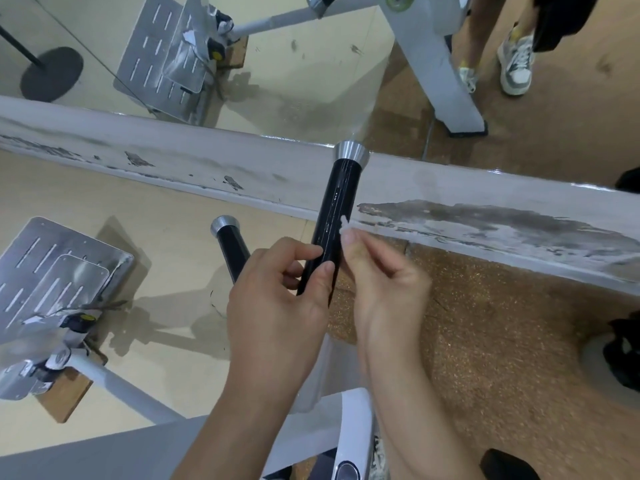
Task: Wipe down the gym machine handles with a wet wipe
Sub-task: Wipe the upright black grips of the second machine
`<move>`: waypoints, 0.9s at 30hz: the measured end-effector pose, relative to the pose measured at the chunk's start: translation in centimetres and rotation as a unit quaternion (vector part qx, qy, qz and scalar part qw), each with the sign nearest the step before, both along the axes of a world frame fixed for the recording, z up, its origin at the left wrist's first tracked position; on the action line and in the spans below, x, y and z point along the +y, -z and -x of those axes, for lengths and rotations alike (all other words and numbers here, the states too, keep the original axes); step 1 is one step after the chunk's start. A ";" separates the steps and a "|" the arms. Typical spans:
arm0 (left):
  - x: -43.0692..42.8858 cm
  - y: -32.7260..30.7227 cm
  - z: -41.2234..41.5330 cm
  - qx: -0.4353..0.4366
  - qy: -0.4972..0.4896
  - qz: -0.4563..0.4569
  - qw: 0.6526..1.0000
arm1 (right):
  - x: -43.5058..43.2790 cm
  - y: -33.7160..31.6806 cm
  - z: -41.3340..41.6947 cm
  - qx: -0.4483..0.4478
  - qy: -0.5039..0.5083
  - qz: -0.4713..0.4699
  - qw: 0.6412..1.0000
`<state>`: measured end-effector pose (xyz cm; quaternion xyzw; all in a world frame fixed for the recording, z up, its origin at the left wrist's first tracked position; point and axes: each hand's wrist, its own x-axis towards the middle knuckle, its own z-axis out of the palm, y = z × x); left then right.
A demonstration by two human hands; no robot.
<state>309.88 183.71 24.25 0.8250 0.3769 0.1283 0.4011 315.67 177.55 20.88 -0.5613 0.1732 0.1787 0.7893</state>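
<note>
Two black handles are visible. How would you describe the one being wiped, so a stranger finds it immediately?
Find the long, scuffed white baseboard below the mirror. One black handle crosses it, its silver cap at the board's top edge. Unlike the free handle to its left, the left hand holds it and the right hand pinches a white wipe against it.
</note>
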 end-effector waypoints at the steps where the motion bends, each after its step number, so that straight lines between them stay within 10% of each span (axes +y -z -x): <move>1: 0.0 0.0 0.0 0.001 0.001 -0.001 1.000 | 0.1 0.5 -0.7 -0.009 0.003 0.031 0.999; 12: 0.9 -0.5 -4.1 0.050 0.047 -0.019 0.997 | 1.9 0.4 -3.0 0.058 0.106 0.013 0.993; 27: 1.0 -0.3 -4.2 0.041 0.011 -0.016 0.999 | 1.0 0.4 -3.9 -0.025 0.004 0.100 0.995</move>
